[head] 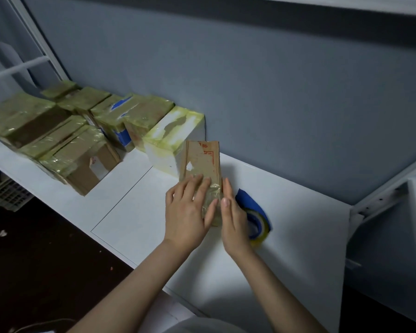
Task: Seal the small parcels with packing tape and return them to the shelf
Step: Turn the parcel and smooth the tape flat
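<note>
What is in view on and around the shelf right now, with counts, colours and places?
small brown cardboard parcel: one, brown with red print, on the shelf between the hands
roll of clear packing tape in a blue holder: one, blue and yellowish, just right of that parcel, partly hidden by the right hand
white box wrapped in yellowish tape: one, against the wall, behind and left of the parcel
taped brown cardboard parcels: several, exact count unclear, grouped at the shelf's left end
white shelf board: one, white
pale slatted crate: one, below the shelf, far left
left hand: flat on the parcel's top
right hand: straight fingers against the parcel's right side
</note>
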